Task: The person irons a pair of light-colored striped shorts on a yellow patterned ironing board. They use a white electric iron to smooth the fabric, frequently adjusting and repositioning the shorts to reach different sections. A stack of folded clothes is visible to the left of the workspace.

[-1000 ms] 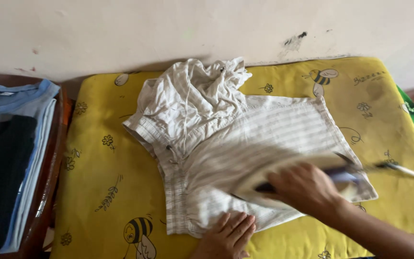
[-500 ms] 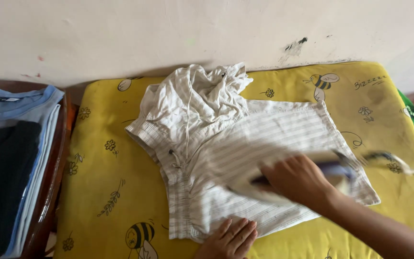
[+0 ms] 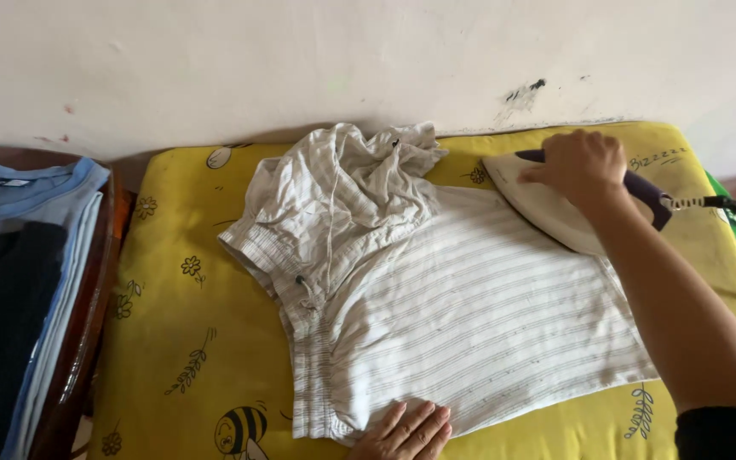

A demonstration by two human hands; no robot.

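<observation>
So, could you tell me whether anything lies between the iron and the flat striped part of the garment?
Nothing visible does. The right hand holds the iron at the striped garment's upper right edge; the crumpled part lies further left.

right hand (image 3: 583, 163) bare, forearm bare, black sleeve edge at elbow; left hand (image 3: 406, 430) bare, no rings visible.

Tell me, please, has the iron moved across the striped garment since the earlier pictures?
Yes. The iron, gripped by the right hand, has moved from the near edge of the striped garment to its far edge, by the wall.
</observation>
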